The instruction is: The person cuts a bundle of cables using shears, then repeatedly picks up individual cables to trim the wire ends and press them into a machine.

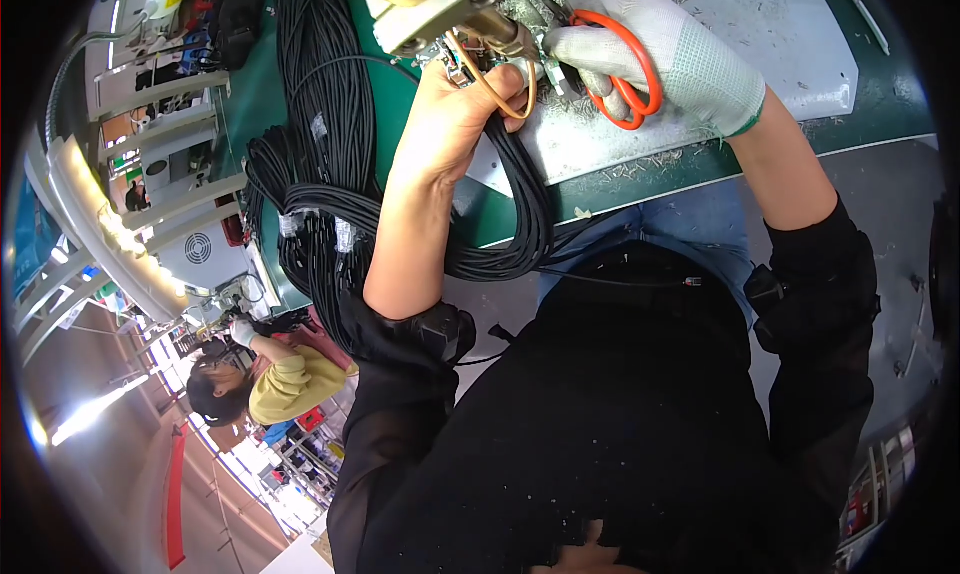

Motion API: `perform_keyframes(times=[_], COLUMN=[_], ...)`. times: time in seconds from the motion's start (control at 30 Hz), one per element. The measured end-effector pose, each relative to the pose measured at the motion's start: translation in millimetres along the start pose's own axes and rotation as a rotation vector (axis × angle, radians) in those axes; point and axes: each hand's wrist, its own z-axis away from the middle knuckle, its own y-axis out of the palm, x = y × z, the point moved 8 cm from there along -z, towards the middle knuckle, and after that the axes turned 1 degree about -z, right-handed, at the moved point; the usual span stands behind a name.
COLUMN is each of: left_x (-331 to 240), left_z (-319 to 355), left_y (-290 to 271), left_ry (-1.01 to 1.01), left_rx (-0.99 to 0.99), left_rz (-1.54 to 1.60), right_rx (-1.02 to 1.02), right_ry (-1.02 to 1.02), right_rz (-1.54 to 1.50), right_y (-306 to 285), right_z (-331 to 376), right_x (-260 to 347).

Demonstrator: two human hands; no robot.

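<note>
My bare left hand (pixel 455 114) is closed around the end of a bundle of black cables (pixel 525 199), which droops from it over the table's front edge. A thin tan loop (pixel 532 102) hangs in front of its fingers. My right hand (pixel 665 59), in a white knit glove, has orange-handled scissors (pixel 641 49) looped over its fingers. Its fingertips meet a small metal-and-black piece (pixel 567 80) close to the left hand; how firmly they grip it is unclear. Both hands work just under a metal machine head (pixel 450 14), which partly hides the cable ends.
Thick coils of black cable (pixel 325 94) lie on the green table (pixel 610 189) to the left. Metallic clippings (pixel 690 160) litter the white plate (pixel 800 64). A white pen-like stick (pixel 868 19) rests at the far right. Another person (pixel 290 379) works at the left.
</note>
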Motion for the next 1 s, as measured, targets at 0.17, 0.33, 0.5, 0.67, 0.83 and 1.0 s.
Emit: perform_keyframes(times=[0.17,0.33,0.5,0.67,0.83,1.0], left_x=[0,-1,-4,-1,1,2], left_z=[-1,0,2,25,81,96], left_y=[1,-1,2,2,-6,47], left_ry=[-0.006,-0.003,0.019,-0.064,-0.007,-0.085], left_rx=[0.011,0.011,0.039,-0.191,-0.214,0.000], left_rz=[-0.019,-0.051,-0.030,0.014,0.210,-0.050], right_rx=[0.056,0.035,0.002,-0.172,-0.280,-0.302], right_ry=[-0.731,-0.048,0.061,-0.144,-0.019,-0.330], right_rz=[0.118,0.025,0.061,0.059,0.524,0.610], right_y=[5,1,4,1,-14,34], right_z=[8,0,3,31,97,102], right_x=[42,4,0,-1,-13,33])
